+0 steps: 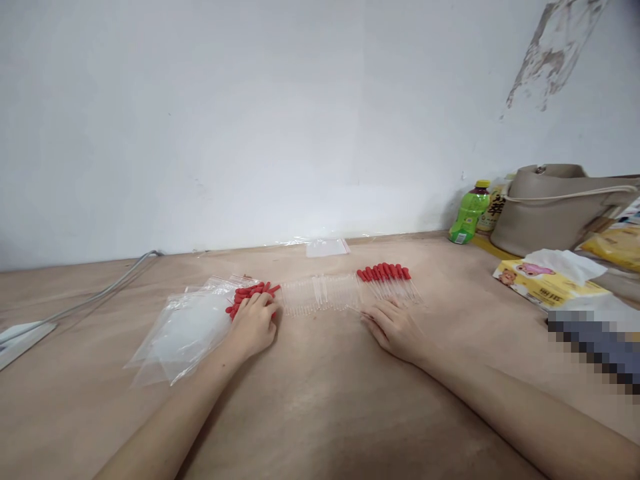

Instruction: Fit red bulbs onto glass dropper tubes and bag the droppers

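Observation:
My left hand (pixel 256 321) is on a pile of red rubber dropper bulbs (pixel 245 293), its fingers curled down among them; the fingertips are partly hidden. To its right lies a row of clear glass dropper tubes (pixel 317 293), side by side on the table. At the right end of that row, my right hand (pixel 393 327) has its thumb and fingers closed on the end of a thin glass tube (pixel 354 309). Just beyond this hand, several droppers with red bulbs fitted (pixel 385 277) lie together, bulbs pointing away from me.
Clear zip bags (pixel 185 330) are spread left of the bulbs, and a small bag (pixel 327 248) lies by the wall. At right are a green bottle (pixel 469 213), a beige bag (pixel 545 210), and a yellow tissue pack (pixel 550 280). A grey cable (pixel 115 287) crosses the left side.

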The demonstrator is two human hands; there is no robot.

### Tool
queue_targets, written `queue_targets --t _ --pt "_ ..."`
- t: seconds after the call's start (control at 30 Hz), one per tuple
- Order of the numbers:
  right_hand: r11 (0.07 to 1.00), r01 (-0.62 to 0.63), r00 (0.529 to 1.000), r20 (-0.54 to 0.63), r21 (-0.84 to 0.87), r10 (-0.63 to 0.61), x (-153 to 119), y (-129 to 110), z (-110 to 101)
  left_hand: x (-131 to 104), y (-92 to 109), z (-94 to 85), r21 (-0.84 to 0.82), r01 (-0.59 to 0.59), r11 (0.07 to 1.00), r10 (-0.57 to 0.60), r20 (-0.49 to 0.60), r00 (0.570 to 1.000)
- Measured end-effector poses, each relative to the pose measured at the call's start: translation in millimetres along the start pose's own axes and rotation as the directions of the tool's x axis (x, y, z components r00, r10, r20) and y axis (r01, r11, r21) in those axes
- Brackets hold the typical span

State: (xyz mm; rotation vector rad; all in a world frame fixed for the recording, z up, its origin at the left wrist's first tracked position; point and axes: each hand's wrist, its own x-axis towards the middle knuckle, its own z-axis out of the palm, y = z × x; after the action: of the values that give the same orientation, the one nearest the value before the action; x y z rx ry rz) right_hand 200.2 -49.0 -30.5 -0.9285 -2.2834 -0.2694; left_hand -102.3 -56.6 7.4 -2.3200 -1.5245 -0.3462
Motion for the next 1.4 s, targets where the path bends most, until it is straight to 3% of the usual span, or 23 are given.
queue_targets --t 0.23,0.4,0.57,0.67,0.8,0.9,1.0,1.13,1.4 --pt "0.998 0.039 0.998 0.042 0.053 -0.041 0 2 2 2 -4 13.6 -0.047 -0.009 0.999 0.007 -0.041 0.999" --pt "0.998 0.015 0.999 0.051 0.065 -0.019 1 0 0 1 -4 16.6 -0.105 0.052 0.993 -0.060 -0.075 0.995" --pt "0.998 -0.017 0.999 0.038 0.060 0.015 2 -2 -3 1 9 7.4 -0.290 0.035 0.956 -0.116 -0.266 0.957" --pt "0.995 -0.034 0.999 0.013 0.095 0.033 2 -3 -2 -1 27 4.4 -0.537 0.041 0.843 -0.224 -0.281 0.933" --pt "0.992 -0.026 1.000 0.001 0.125 0.026 1 -5 -1 -3 54 11.1 -0.819 0.091 0.566 -0.277 -0.085 0.957" --pt "0.988 -0.013 1.000 -0.018 0.152 0.016 2 -11 1 -3 65 18.4 -0.921 0.153 0.359 -0.272 0.053 0.961" --pt "0.985 -0.007 1.000 -0.019 0.174 0.011 5 -20 4 -2 68 21.7 -0.949 0.172 0.264 -0.231 0.111 0.967" --pt "0.982 -0.006 1.000 -0.014 0.190 0.008 10 -30 12 -1 68 21.9 -0.941 0.179 0.287 -0.194 0.126 0.973" --pt "0.978 0.020 0.999 -0.038 0.206 -0.013 12 -31 15 0 71 20.8 -0.891 0.158 0.425 -0.143 0.106 0.984"
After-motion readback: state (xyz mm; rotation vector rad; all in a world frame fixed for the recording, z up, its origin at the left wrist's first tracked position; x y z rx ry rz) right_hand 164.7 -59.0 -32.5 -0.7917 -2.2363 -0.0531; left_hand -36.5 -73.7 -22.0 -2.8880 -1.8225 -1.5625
